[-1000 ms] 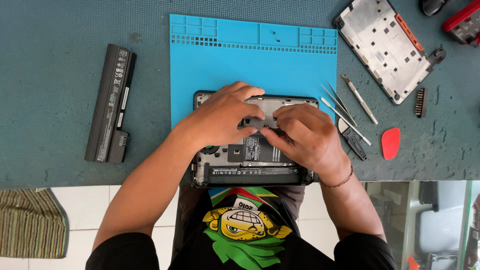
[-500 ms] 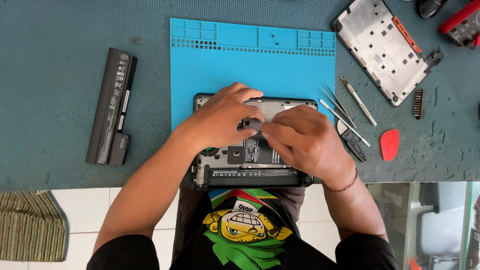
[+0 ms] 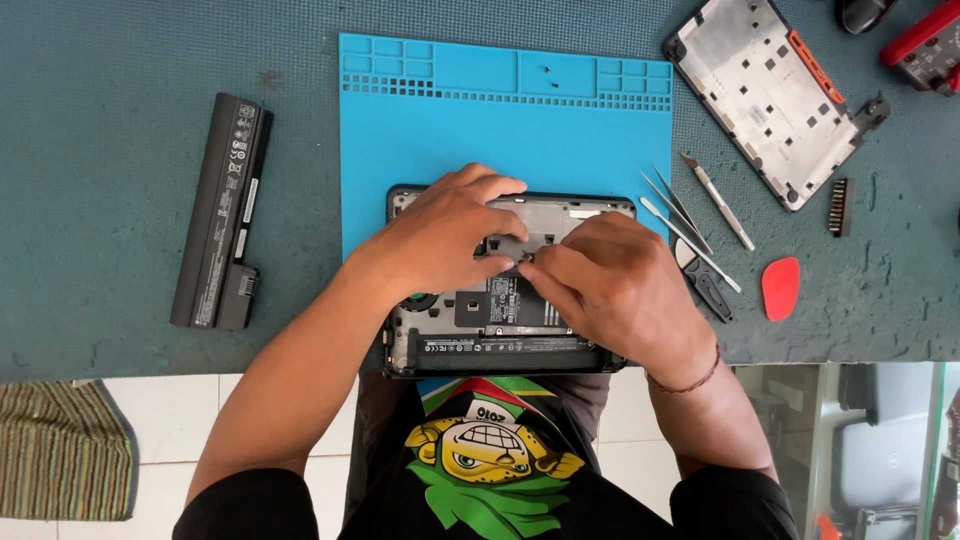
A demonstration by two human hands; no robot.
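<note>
An opened laptop (image 3: pixel 500 340) lies bottom up on a blue work mat (image 3: pixel 500 120), its insides showing. My left hand (image 3: pixel 440 235) rests palm down on its upper left part, fingers curled over a grey metal piece (image 3: pixel 540 225). My right hand (image 3: pixel 610 285) lies over the middle right, fingertips pinched together at a small part beside my left fingers. What the fingertips grip is too small to tell.
A black laptop battery (image 3: pixel 220 210) lies at the left. Tweezers and a thin blade tool (image 3: pixel 690 215) lie right of the laptop, with a red pick (image 3: pixel 780 288). A silver cover panel (image 3: pixel 765 95) sits at upper right; a bit strip (image 3: pixel 840 207) lies below it.
My right hand has shifted slightly left and down over the laptop's middle. My left hand has stayed in place.
</note>
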